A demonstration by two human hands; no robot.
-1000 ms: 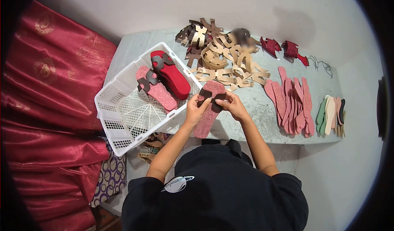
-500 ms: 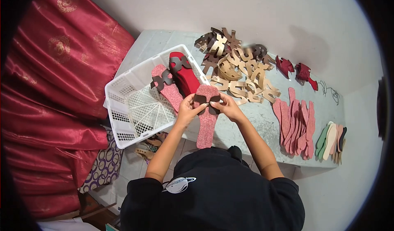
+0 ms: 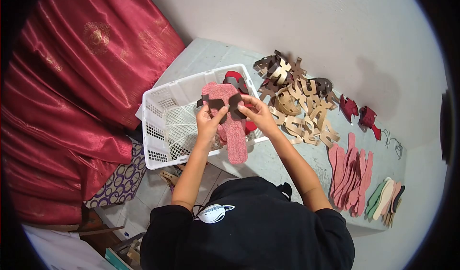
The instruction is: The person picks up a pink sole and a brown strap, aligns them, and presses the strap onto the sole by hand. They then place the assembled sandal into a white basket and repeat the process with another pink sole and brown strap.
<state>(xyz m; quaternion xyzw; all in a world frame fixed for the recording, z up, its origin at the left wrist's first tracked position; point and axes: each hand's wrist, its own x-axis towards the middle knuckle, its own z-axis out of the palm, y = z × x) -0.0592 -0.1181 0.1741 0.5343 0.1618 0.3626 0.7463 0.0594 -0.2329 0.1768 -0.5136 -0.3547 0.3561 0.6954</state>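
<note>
Over the white basket, both hands hold up a flat sandal: a pink speckled sole (image 3: 236, 143) with a dark brown strap (image 3: 216, 104) across its wide upper part. My left hand (image 3: 207, 125) is closed at the left edge, thumb pressed on the strap. My right hand (image 3: 259, 115) grips the right side, its thumb near the strap's other half. The fingers behind the sole are hidden. Beneath, in the plastic basket (image 3: 159, 163), a red sole with a dark strap (image 3: 235, 82) shows, partly covered by the held sandal.
A grey table (image 3: 306, 167) bears a heap of beige and brown straps (image 3: 299, 100), dark red straps (image 3: 349, 108), a stack of pink soles (image 3: 351, 176) and several coloured soles (image 3: 385, 198). A red curtain (image 3: 91, 92) hangs at left. Footwear lies on the floor below.
The held sandal has moved left, over the basket, and tilted, with both hands on it. The strap's halves now sit further apart. The camera view has shifted.
</note>
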